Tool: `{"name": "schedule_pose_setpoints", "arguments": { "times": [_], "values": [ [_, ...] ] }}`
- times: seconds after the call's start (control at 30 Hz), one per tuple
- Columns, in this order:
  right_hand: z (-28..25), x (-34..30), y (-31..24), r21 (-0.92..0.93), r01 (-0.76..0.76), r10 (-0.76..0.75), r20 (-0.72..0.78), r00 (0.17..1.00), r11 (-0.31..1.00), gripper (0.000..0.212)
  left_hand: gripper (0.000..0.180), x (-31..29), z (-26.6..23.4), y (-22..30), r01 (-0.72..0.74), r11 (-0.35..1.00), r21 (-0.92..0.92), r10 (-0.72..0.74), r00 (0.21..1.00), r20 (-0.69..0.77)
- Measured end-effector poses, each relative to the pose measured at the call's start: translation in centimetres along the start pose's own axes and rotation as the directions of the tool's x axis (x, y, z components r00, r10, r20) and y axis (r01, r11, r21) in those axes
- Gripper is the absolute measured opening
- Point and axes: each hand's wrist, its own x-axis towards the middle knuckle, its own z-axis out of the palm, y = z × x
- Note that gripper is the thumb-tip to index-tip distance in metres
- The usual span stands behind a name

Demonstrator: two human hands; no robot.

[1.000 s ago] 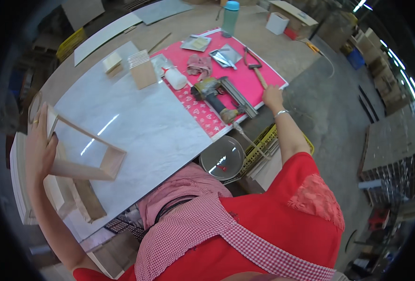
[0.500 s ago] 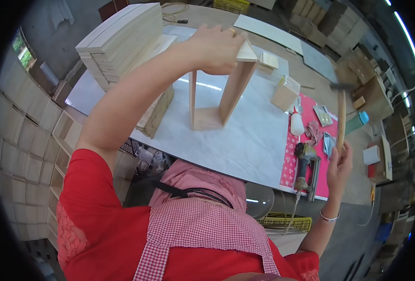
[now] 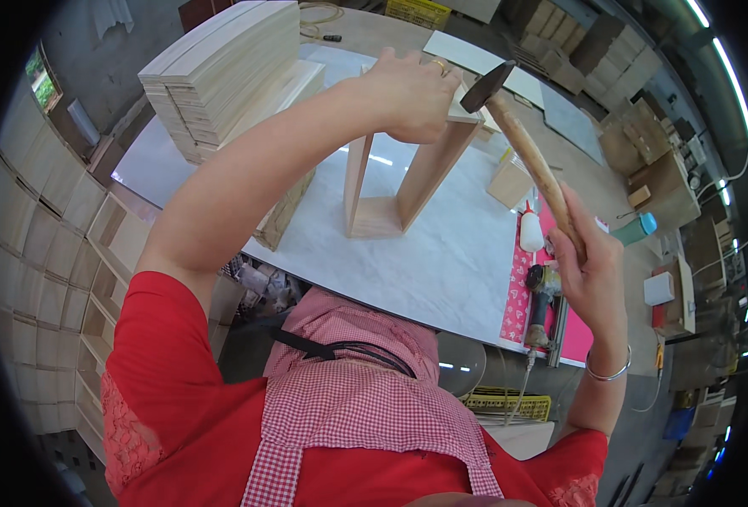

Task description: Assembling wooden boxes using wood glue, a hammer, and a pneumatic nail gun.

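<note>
A tall, open frame of pale wooden boards [image 3: 431,176] stands on end on the marbled white tabletop [image 3: 441,275]. Over its top lies my left hand [image 3: 416,95], fingers bent across the upper board and partly hidden behind it. My right hand [image 3: 592,258] is wrapped round the wooden handle of a hammer [image 3: 527,150]. The dark hammer head is at the frame's top right corner; whether it touches the wood I cannot tell.
Thin boards [image 3: 222,80] are piled high at the left. To the right are a wooden block stack [image 3: 510,182], a white glue bottle [image 3: 532,230] and a nail gun [image 3: 543,308] on a pink sheet [image 3: 576,338]. Wooden boxes [image 3: 40,287] stack up beyond the table's left side.
My right hand has swung the hammer up and to the left, bringing its head to the frame's top corner. My left hand and the frame's top have shifted slightly right.
</note>
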Motion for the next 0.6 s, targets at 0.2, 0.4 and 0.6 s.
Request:
{"name": "schedule_pose_setpoints", "arguments": {
  "times": [0.2,0.4,0.6],
  "values": [
    [-0.9,-1.5,0.5,0.075,-0.178,0.186,-0.113,0.976,0.981,0.043,0.069,0.3,0.1,-0.2,-0.014,1.0,-0.017,0.014,1.0,-0.022],
    [-1.4,-9.9,9.3,0.228,-0.447,0.502,-0.385,0.775,0.865,0.035,0.078,2.0,2.5,-9.4,-0.079,0.845,-0.529,-0.011,0.986,-0.164],
    [-2.1,-28.0,23.6,0.252,-0.854,0.87,-0.328,0.368,0.456,0.031,0.048,-0.5,6.6,-8.6,0.354,0.493,-0.795,-0.325,0.922,0.209]
  ]
}}
